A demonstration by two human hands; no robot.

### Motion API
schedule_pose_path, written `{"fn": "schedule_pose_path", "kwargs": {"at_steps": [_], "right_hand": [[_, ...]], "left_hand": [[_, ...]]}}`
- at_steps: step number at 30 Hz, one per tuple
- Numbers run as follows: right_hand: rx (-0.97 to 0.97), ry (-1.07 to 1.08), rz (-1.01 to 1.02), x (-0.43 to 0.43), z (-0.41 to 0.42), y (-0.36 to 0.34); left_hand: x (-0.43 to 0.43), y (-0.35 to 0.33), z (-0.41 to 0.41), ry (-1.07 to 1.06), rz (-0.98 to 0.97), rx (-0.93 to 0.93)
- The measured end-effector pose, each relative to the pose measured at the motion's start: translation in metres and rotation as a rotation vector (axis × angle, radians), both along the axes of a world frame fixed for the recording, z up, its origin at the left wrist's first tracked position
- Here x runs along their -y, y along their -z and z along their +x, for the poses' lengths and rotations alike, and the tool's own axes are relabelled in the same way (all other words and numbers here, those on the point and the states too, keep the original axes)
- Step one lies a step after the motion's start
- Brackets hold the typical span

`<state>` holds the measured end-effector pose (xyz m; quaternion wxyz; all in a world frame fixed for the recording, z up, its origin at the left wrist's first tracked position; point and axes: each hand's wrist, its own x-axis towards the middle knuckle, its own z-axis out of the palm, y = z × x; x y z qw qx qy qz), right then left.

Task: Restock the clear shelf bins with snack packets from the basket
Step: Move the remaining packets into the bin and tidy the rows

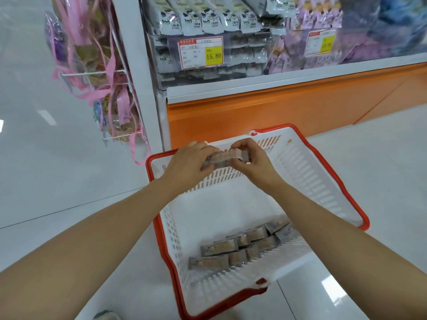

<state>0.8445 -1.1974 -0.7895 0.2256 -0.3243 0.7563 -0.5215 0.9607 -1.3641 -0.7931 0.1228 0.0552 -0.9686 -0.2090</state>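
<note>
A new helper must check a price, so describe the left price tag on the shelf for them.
Start at the orange shelf base behind the basket; clear bins stand just above it. The price tag hangs on the front of the leftmost bin, below the white packets. Unlike the other tag, by the purple packets, its yellow patch clearly reads 15.80.

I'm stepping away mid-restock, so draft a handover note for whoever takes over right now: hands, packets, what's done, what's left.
The left hand and right hand both grip one packet bundle above the far end of the basket.
Loose packets lie at the basket's near end; the basket stands on the floor below the clear bins.
Done: bundle picked up.
Left: place it in a bin, then shelve the loose packets.
</note>
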Motion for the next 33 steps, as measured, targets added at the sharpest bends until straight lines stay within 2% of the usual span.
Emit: {"fn": "schedule_pose_path", "kwargs": {"at_steps": [4, 7, 12, 14, 18, 23, 26, 28, 33], "right_hand": [[0.129, 0.069, -0.119, -0.003, -0.001, -0.013], [0.044, 0.049, -0.073, -0.006, 0.001, -0.019], [-0.151, -0.001, -0.046, -0.003, 0.008, -0.025], [-0.207, 0.008, -0.068, -0.001, 0.01, -0.034], [-0.27, 0.063, -0.165, -0.006, 0.009, -0.058], [-0.323, 0.077, -0.292, -0.013, -0.001, -0.102], [-0.367, 0.103, -0.339, -0.013, -0.01, -0.135], [-0.395, 0.153, -0.365, -0.008, -0.014, -0.157], [-0.494, 0.232, -0.345, 0.021, -0.026, -0.202]], "left_hand": [[-0.009, -0.012, -0.007, -0.088, 0.425, 0.047], [-0.011, -0.017, -0.01, -0.173, 0.735, 0.077], [-0.018, -0.03, -0.008, -0.175, 1.023, 0.064], [-0.022, -0.041, -0.007, -0.153, 1.047, 0.039], [-0.025, -0.064, -0.005, -0.148, 0.821, -0.064], [-0.014, -0.097, -0.004, -0.164, 0.101, -0.56], [-0.006, -0.128, -0.007, -0.184, -0.206, -0.72], [0.001, -0.148, -0.011, -0.244, -0.321, -0.678], [0.028, -0.171, -0.024, -0.324, -0.502, -0.312]]}}
